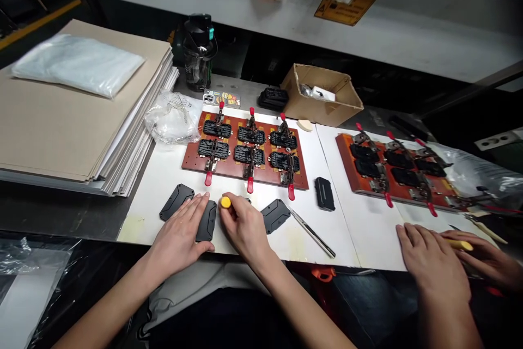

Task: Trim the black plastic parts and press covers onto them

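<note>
My left hand [182,232] lies with its fingers stretched out over a black plastic cover [207,222], which it presses to the white sheet. Just to the right, my right hand [248,229] is closed around a yellow-handled tool [225,202]; the tool's working end is hidden. Another black cover [175,203] lies partly under my left hand's fingers, and a third cover [276,215] rests right of my right hand. Metal tweezers [312,233] lie beside that one. Behind my hands stands a red-brown fixture board [229,173] with black plastic parts under red-tipped toggle clamps.
At right, a co-worker's hands [437,262] work near a second clamp board [392,169]. A black case-like part [324,194] sits between the boards. Stacked cardboard sheets [81,136] fill the left side. A cardboard box [327,104], a jug [199,55] and a phone [220,98] stand behind.
</note>
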Available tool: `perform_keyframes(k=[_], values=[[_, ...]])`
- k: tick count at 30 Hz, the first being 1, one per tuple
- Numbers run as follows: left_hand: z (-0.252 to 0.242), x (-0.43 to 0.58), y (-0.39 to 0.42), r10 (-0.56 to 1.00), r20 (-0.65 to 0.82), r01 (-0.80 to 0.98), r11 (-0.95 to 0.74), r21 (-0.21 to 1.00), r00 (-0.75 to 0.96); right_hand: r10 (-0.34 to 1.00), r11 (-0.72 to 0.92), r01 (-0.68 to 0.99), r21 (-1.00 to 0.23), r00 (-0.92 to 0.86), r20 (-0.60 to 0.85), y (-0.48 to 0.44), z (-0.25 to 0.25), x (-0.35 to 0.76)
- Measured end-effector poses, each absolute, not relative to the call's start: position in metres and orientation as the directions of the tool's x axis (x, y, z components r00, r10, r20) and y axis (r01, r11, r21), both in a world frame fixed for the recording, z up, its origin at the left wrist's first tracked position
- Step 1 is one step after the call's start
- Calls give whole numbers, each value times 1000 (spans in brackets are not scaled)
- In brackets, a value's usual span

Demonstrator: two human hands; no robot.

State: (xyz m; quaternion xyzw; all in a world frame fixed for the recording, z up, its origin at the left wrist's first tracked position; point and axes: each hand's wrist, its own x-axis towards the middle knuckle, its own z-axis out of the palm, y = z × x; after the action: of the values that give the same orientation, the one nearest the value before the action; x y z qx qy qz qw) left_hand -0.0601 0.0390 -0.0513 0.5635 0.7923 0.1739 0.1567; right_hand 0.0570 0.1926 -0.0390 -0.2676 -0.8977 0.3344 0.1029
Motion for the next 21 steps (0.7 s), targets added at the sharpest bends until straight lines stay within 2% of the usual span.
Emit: perform_keyframes(k=[3, 11, 16, 21], values=[[-56, -52, 40, 917, -42, 789, 365, 495, -398, 538, 571, 373, -731, -843, -11, 188, -42, 58], [-56, -47, 41, 904, -26, 786, 384, 485, -426, 467, 527, 404, -748, -873, -143, 169, -44, 82], [-57, -48, 40, 917, -15, 818, 364, 447, -399, 505, 616, 449, -647, -856, -113, 172, -42, 70], [-58, -50, 40, 919, -12, 828, 360, 430, -394, 361, 681, 381, -626, -918, -165, 168, -38, 74]])
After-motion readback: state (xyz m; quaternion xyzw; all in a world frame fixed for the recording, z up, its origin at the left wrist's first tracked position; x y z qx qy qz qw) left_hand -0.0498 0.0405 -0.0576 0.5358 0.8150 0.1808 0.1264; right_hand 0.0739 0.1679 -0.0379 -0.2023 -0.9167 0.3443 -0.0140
